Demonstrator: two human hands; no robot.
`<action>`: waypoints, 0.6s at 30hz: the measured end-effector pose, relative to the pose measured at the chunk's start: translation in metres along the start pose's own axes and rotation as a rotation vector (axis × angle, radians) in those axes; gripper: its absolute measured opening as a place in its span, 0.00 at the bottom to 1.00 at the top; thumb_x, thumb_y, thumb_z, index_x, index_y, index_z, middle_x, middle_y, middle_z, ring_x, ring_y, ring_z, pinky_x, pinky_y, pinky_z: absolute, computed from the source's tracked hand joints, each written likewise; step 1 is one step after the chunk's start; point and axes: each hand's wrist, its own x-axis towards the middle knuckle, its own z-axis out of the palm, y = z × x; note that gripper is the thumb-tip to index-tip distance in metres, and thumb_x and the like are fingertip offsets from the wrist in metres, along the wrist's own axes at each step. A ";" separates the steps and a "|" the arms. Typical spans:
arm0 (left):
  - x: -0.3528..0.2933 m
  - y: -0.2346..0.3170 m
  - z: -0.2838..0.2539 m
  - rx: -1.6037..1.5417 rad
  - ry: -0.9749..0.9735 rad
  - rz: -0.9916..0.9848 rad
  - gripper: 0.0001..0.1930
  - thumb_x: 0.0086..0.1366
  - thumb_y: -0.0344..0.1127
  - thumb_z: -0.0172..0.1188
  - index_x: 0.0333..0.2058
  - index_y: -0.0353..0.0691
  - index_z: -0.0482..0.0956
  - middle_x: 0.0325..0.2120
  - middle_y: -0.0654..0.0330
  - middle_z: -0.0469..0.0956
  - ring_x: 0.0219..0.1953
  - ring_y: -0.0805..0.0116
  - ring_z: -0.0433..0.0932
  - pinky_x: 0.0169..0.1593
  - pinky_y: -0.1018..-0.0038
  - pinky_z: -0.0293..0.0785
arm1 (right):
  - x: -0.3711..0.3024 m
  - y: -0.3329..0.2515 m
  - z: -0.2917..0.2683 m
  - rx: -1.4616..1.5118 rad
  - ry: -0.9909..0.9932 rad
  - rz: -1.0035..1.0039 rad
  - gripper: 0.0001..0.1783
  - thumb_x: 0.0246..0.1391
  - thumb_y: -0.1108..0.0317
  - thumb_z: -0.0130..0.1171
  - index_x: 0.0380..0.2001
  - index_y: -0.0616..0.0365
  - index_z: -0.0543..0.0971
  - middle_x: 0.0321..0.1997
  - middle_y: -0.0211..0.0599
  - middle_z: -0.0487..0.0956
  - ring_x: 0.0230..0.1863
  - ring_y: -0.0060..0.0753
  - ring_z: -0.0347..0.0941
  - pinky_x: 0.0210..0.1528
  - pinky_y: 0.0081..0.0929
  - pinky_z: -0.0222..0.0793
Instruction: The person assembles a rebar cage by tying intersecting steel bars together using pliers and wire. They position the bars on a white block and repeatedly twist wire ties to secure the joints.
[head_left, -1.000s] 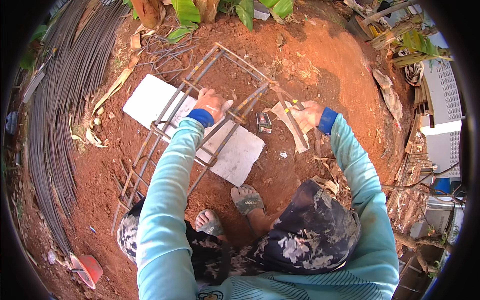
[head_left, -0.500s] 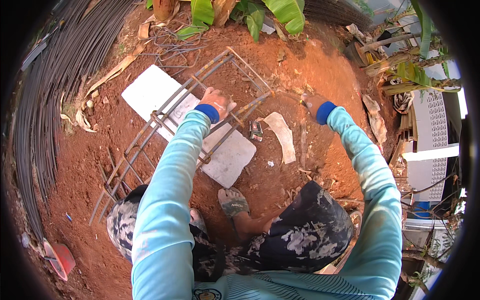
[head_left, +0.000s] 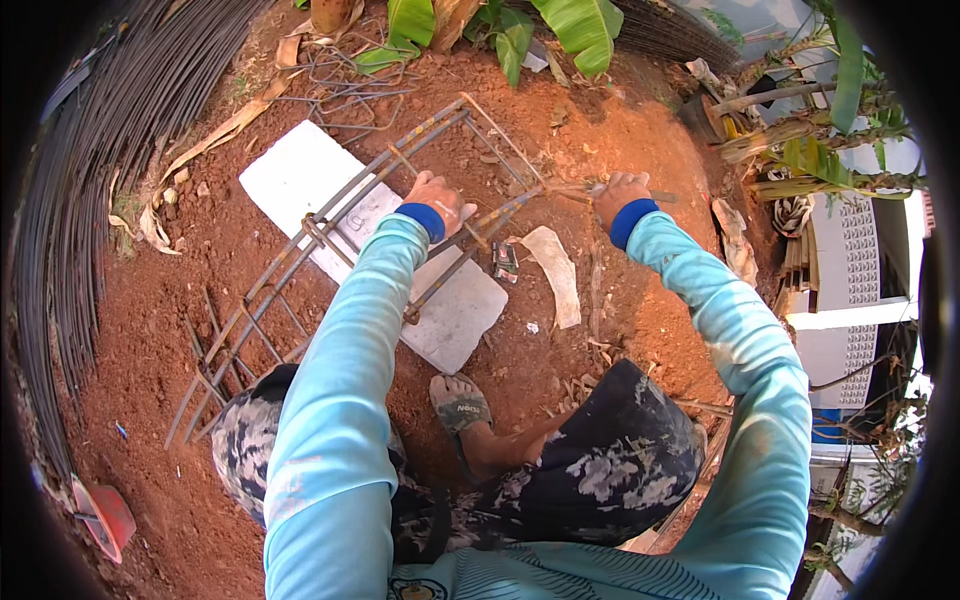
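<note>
A long cage of steel reinforcing bars (head_left: 262, 312) with square stirrups lies slantwise over a white slab (head_left: 455, 310). My left hand (head_left: 436, 198) is closed on the cage near its far end, fingers over a bar. My right hand (head_left: 620, 195) grips a slim, rusty metal tool (head_left: 570, 190) that looks like pincers. The tool's tip meets the corner of the cage's end stirrup (head_left: 541, 186), and its other end sticks out to the right of my fist. Exactly how the tip bites there is too small to tell.
Many loose steel rods (head_left: 130, 130) are stacked at the left. Bent stirrups (head_left: 350, 85) lie beyond the slab. A dry husk strip (head_left: 555, 275) and a small packet (head_left: 505, 262) rest on the red soil. A red container (head_left: 105, 515) stands lower left; banana leaves (head_left: 575, 30) hang at the far side.
My right hand has turned, and the tool's back end now shows to its right. My left hand keeps its place on the cage. The view has shifted slightly.
</note>
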 end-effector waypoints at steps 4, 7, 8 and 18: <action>0.001 0.000 -0.001 -0.039 -0.002 0.014 0.29 0.71 0.54 0.43 0.31 0.37 0.85 0.33 0.53 0.83 0.48 0.56 0.73 0.61 0.58 0.52 | 0.005 -0.008 -0.017 -0.100 0.047 0.019 0.19 0.61 0.62 0.49 0.53 0.55 0.74 0.49 0.52 0.75 0.51 0.57 0.73 0.50 0.66 0.66; 0.000 0.000 0.000 -0.028 -0.009 0.012 0.28 0.71 0.54 0.42 0.31 0.38 0.85 0.33 0.52 0.82 0.48 0.54 0.72 0.63 0.56 0.52 | 0.011 -0.010 -0.021 0.052 0.104 0.073 0.17 0.63 0.60 0.47 0.52 0.51 0.72 0.47 0.48 0.74 0.49 0.56 0.74 0.43 0.64 0.69; 0.000 0.000 0.001 -0.022 0.006 0.018 0.28 0.71 0.54 0.43 0.32 0.38 0.85 0.34 0.53 0.82 0.48 0.54 0.72 0.63 0.56 0.52 | 0.011 -0.010 -0.019 0.069 0.085 0.089 0.17 0.63 0.60 0.46 0.51 0.52 0.72 0.47 0.48 0.74 0.48 0.55 0.74 0.42 0.63 0.70; -0.001 -0.008 0.010 -0.104 0.108 0.088 0.26 0.71 0.52 0.44 0.32 0.41 0.86 0.35 0.55 0.83 0.49 0.55 0.73 0.63 0.56 0.52 | 0.003 -0.042 0.099 0.371 0.317 0.241 0.17 0.55 0.63 0.53 0.47 0.59 0.72 0.38 0.46 0.76 0.39 0.50 0.78 0.35 0.49 0.74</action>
